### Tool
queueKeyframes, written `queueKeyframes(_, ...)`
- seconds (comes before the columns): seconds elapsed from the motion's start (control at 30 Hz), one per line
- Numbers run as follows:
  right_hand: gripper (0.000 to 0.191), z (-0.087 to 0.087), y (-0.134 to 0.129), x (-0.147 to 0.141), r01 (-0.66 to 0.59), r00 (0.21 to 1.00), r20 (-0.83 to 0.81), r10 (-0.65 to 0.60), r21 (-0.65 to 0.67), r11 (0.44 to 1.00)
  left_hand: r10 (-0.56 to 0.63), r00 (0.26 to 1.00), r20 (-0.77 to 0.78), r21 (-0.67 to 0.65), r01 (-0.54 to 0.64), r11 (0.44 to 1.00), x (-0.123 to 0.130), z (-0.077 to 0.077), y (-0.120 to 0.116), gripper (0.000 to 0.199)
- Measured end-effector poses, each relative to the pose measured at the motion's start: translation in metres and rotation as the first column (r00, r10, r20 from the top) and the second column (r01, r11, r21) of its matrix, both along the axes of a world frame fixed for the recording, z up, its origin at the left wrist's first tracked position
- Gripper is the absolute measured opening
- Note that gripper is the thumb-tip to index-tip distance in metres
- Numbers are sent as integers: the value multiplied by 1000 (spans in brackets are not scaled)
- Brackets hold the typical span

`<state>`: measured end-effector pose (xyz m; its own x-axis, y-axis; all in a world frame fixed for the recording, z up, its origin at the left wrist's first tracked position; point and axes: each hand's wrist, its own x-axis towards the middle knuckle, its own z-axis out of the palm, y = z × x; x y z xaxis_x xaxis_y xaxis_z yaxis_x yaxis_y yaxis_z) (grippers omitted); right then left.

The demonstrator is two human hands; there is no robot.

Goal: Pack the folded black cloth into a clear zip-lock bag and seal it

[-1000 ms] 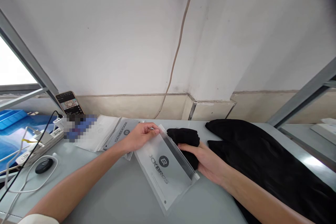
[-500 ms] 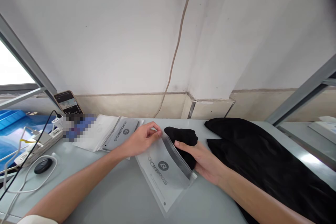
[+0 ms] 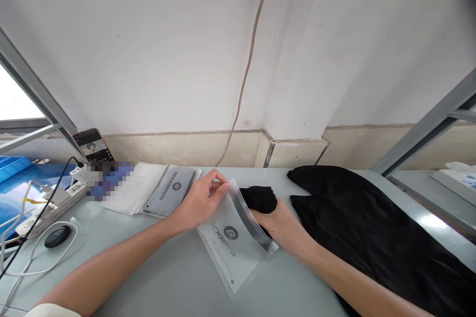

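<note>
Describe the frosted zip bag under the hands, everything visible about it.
The frosted zip bag is a translucent plastic pouch with a dark round logo and grey lettering printed on its face. It lies slanted on the grey table, its zip edge toward the right. The left hand pinches its far corner at the opening, lifting it slightly. The right hand presses a folded black cloth against that opening edge.

"ROCKBROS" with a round logo reads on the frosted pouch (image 3: 232,235) and on the flat grey pouch (image 3: 170,190).

Bright, even daylight from left; wide-angle bending at edges.
</note>
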<state>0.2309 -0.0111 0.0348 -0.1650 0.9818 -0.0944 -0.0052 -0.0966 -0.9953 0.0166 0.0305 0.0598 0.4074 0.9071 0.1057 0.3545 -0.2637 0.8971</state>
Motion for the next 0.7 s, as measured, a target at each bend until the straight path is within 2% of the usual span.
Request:
queueKeyframes(0.1, 15, 2, -1, -1, -126, 991, -47, 127, 34, 991, 0, 1000, -22, 56, 1, 998, 0, 2, 1, 32)
queueKeyframes(0.2, 36, 3, 0, -1, -197, 974, -108, 198, 20, 980, -29, 1000, 1, 95, 29, 995, -1, 3, 5, 31)
queueKeyframes(0.27, 42, 4, 0, 0, -228, 965, -133, 226, -1, 974, -36, 999, 11, 101, 35, 994, -2, 4, 8, 30)
queueKeyframes(0.4, 33, 6, -1, 5, -318, 933, -195, 303, -51, 947, -54, 998, 18, 109, 51, 993, -2, 8, 8, 29)
queueKeyframes(0.53, 39, 7, -3, 5, -298, 930, -280, 237, -201, 933, -104, 995, -9, 116, 104, 988, 0, 11, 6, 29)
queueKeyframes(0.63, 44, 7, -3, 2, -219, 941, -316, 119, -304, 927, -44, 997, -58, 102, 50, 994, -4, 10, 10, 32)
queueKeyframes(0.7, 41, 7, -2, 1, -147, 948, -317, 33, -345, 927, -8, 994, -109, 47, 14, 999, -10, 9, 15, 38)
